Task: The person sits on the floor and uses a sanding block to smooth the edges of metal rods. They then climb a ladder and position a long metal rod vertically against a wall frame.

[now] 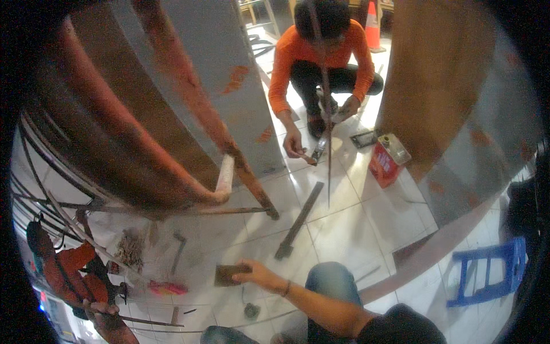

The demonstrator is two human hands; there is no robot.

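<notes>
My right hand (252, 276) reaches in from the lower right, its fingers closed on the edge of a brown rectangular piece (227, 276). The piece is held low over the white tiled floor; whether it touches the tiles I cannot tell. Nearest to it lie a small dark round item (251, 311) with a thin tail and a pink-red packet (167, 288). Beyond my hand, a long grey-brown bar (300, 221) rests slantwise on the tiles. My left hand is not in view.
A person in orange (321, 63) crouches ahead, holding a small brush-like tool. Rusty metal bars (195, 97) lean in from the left. A red can (387, 160) and a blue plastic stool (488, 272) stand at the right. Another person in orange (86, 281) is at the left.
</notes>
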